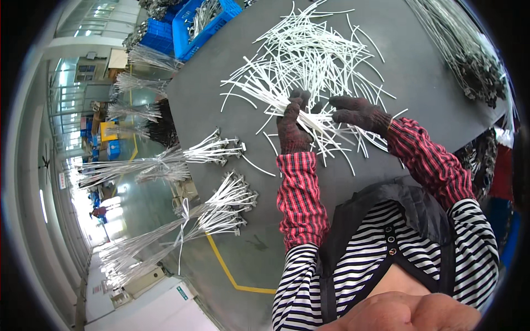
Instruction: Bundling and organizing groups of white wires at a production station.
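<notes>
My left hand (292, 128), in a dark knitted glove, is closed round a bundle of thin white tubes (264, 94). One end of the bundle sticks out to the upper left, and the other fans out below the glove to the right. My right hand (360, 114), gloved alike, is just right of the bundle with its fingers stretched toward it and parted. Whether its fingertips touch any tubes I cannot make out. Beyond both hands spreads a large loose pile of the same white tubes (317, 55) on the dark grey tabletop (221, 49).
Tied bundles of wires with metal ends (229, 201) overhang the table's left side. A long wire bundle (464, 55) lies at the far right. Blue crates (190, 47) stand beyond the far left edge. A yellow line (221, 265) marks the floor.
</notes>
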Motion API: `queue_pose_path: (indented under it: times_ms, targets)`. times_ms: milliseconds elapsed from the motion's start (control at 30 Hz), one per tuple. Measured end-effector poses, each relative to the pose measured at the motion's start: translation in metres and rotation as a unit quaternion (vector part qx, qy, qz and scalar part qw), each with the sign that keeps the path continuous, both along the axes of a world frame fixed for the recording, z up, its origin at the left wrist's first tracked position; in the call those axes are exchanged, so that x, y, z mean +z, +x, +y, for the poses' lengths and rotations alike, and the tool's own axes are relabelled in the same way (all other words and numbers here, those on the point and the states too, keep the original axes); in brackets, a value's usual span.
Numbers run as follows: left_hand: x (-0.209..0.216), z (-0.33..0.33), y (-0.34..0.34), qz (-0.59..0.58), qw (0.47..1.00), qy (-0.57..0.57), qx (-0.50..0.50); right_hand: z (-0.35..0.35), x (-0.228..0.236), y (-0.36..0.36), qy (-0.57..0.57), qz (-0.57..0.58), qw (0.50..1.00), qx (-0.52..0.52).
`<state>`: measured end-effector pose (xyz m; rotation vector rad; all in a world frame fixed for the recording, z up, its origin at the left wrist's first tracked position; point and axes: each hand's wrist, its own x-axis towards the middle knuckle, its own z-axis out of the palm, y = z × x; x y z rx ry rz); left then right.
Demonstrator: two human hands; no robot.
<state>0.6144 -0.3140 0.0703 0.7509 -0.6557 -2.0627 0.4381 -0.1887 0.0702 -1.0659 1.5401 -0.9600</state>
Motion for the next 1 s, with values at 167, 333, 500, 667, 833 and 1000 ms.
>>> queue_pose_path:
  times_ms: [167,333,500,667,833,1000]
  targets:
    - [-0.018,0.000,-0.009,0.006,1.000,0.008,-0.006,-0.010,-0.006,0.016,0.029,0.156,0.984,0.077]
    - [-0.029,-0.002,-0.019,-0.013,0.999,0.046,-0.010,-0.005,-0.017,0.029,0.048,0.116,0.992,0.024]
    - [-0.038,-0.010,-0.017,0.033,0.992,0.115,-0.032,0.008,-0.022,0.025,0.096,-0.048,0.993,0.045]
    - [-0.039,-0.038,-0.010,0.084,0.986,0.141,0.033,0.019,-0.028,0.021,0.116,-0.047,0.990,0.059]
    - [-0.013,-0.080,0.015,0.025,0.987,0.074,0.142,0.030,-0.027,0.000,0.148,-0.041,0.984,-0.085]
    - [-0.024,-0.031,-0.006,-0.110,0.992,0.021,-0.053,0.022,-0.018,-0.012,-0.046,-0.102,0.960,-0.256]
